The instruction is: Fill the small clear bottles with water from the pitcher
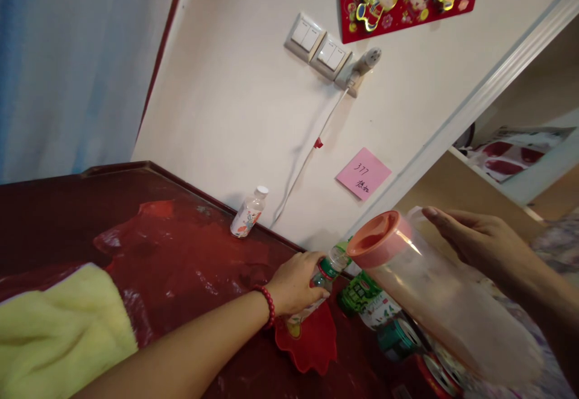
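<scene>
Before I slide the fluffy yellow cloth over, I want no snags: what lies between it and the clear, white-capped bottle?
The head view shows a glossy, wrinkled red sheet between the cloth and bottle.

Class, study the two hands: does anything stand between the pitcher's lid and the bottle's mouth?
Nothing visible does. The right hand holds the pitcher tilted, its orange lid close by the mouth of the bottle in the left hand, and no cap shows there. The cans stand off to the side of that gap.
</scene>
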A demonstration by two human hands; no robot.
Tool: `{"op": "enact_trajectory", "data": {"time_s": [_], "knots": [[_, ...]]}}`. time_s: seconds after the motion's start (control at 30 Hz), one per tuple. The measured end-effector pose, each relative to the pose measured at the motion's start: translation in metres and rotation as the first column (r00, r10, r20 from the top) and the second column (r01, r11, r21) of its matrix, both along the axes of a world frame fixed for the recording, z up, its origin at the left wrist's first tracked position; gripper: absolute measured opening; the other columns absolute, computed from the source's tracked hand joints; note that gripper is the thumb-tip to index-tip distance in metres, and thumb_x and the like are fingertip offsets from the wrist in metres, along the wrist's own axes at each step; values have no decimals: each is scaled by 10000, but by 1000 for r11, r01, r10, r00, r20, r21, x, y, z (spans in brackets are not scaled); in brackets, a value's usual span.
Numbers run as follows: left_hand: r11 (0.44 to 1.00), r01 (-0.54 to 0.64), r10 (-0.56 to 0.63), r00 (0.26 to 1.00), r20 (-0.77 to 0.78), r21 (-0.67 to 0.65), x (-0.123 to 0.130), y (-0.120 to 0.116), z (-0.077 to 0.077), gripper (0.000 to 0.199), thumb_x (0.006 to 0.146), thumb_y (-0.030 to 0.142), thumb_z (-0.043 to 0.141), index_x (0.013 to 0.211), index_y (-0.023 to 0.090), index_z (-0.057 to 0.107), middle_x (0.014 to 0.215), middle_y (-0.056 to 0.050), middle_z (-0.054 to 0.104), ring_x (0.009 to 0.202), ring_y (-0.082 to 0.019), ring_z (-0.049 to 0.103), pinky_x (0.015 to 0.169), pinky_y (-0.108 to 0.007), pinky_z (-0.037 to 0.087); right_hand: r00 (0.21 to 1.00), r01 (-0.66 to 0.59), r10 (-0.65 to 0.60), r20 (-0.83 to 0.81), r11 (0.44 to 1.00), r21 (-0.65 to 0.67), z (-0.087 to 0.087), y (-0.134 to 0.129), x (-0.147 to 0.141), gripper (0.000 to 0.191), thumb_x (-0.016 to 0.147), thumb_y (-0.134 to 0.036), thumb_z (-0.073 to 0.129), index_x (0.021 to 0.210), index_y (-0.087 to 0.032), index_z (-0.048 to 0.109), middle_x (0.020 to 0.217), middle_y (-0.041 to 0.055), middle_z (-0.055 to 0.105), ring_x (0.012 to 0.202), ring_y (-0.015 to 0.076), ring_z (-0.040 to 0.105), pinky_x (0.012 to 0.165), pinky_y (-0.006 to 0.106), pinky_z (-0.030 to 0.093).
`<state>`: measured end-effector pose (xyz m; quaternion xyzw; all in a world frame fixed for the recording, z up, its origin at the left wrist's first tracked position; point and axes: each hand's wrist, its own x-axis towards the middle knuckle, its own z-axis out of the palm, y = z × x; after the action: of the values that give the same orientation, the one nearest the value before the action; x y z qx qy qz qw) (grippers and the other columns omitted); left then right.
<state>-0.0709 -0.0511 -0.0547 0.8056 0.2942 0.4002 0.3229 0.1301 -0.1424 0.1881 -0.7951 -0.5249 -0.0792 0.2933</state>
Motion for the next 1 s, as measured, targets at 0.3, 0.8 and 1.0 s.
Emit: {"op": "enact_trajectory", "data": {"time_s": [0.3,0.8,1.0], "knots": [[1000,3,-3,1000,-7,-9,-1,-2,3,671,782,280,855,1399,246,597,1421,-100,687,1323,-338,627,1152,-467,483,999,-27,27,34,1000,-6,1,1,0,1091,509,-1038,510,1076,-148,789,560,-31,342,552,178,360,540,312,265],[1000,0,0,1000,-10,-3,-1,-1,2,654,785,291,855,1385,225,603,1411,-110,688,1319,-343,626,1147,-477,486,997,-41,41,65,999,1,0,3,13,1126,531,-1098,502,1111,-184,812,577,-25,346,575,168,332,529,295,247],[1000,0,0,1000,-9,6,0,-1,1,664,789,282,852,1399,220,600,1427,-114,682,1321,-354,623,1139,-495,496,991,-70,69,113,998,1,1,3,17,1079,617,-1081,490,1080,-162,814,572,-25,341,547,156,327,507,286,243]]}}
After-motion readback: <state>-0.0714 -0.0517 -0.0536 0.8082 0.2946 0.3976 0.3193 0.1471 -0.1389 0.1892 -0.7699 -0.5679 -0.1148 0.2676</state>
